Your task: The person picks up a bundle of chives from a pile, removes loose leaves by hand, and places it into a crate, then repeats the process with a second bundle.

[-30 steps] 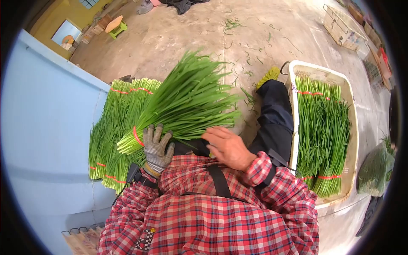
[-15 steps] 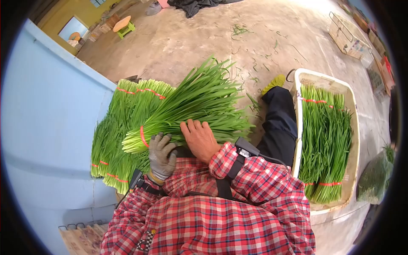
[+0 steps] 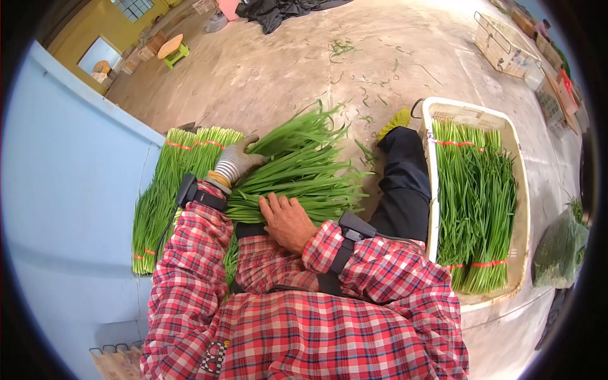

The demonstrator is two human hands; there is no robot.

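A bunch of garlic chives [image 3: 297, 171] lies across my lap, its leafy tips fanned to the right. My left hand [image 3: 237, 161], in a grey glove, grips the far side of the bunch, thumb toward the leaves. My bare right hand [image 3: 288, 221] is curled over the near side of the same leaves; its thumb is hidden. My left forearm covers the stem end and its red band. Under and beside that arm lies a pile of tied chive bundles [image 3: 166, 190], stems banded in red.
At my right stands a white plastic crate [image 3: 524, 190] holding banded chive bundles [image 3: 478, 209]. A blue wall [image 3: 76, 171] rises on the left. Loose leaves [image 3: 342, 47] litter the floor ahead. A second crate [image 3: 506, 47] and a filled plastic bag [image 3: 557, 253] are farther right.
My left hand has moved forward from the near side of the stems to the far side of the bunch. My right hand stays on the leaves. The view has shifted slightly.
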